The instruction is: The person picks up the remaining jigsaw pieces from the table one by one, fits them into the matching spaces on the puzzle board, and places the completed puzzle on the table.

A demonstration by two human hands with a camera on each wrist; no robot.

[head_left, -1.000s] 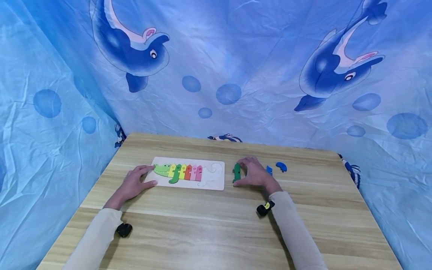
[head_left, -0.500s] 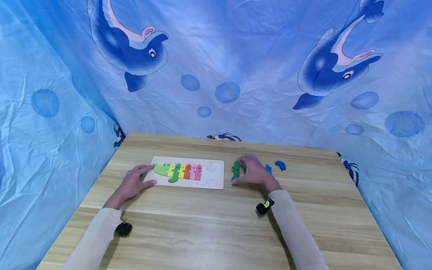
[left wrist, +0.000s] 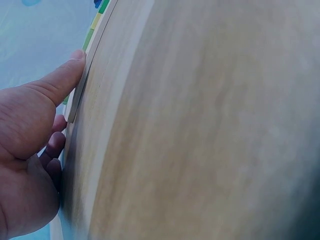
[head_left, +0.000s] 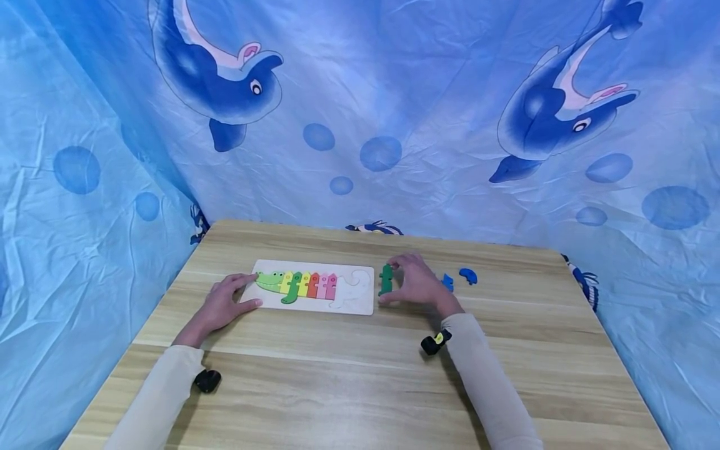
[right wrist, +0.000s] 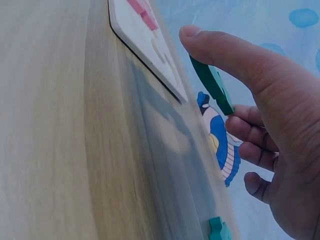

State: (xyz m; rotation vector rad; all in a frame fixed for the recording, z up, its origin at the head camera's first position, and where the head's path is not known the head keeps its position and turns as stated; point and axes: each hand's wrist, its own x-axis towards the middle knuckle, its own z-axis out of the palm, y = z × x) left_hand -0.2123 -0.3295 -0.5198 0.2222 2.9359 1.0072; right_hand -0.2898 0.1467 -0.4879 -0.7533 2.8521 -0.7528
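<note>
A pale puzzle board [head_left: 354, 306] lies on the wooden table, bearing a crocodile picture whose head [head_left: 270, 282] and colourful segments fill its left and middle. Bare drawn outlines show at its right end. My left hand [head_left: 220, 307] rests on the board's left end, index fingertip by the snout and thumb on the front edge; in the left wrist view the thumb [left wrist: 62, 77] lies straight along that edge. Just right of the board, my right hand [head_left: 416, 281] pinches a green puzzle piece [head_left: 385, 280] upright between thumb and fingers. The right wrist view shows this piece raised over the table.
Two blue puzzle pieces lie right of my right hand: a small one [head_left: 447, 282] close to it and a curved one [head_left: 469, 275] farther off. A blue dolphin-print cloth [head_left: 382, 194] hangs behind and beside the wooden table [head_left: 315, 381].
My right hand has moved slightly left toward the board with the green puzzle piece, uncovering more of the small blue piece. The left hand and the board have stayed in place.
</note>
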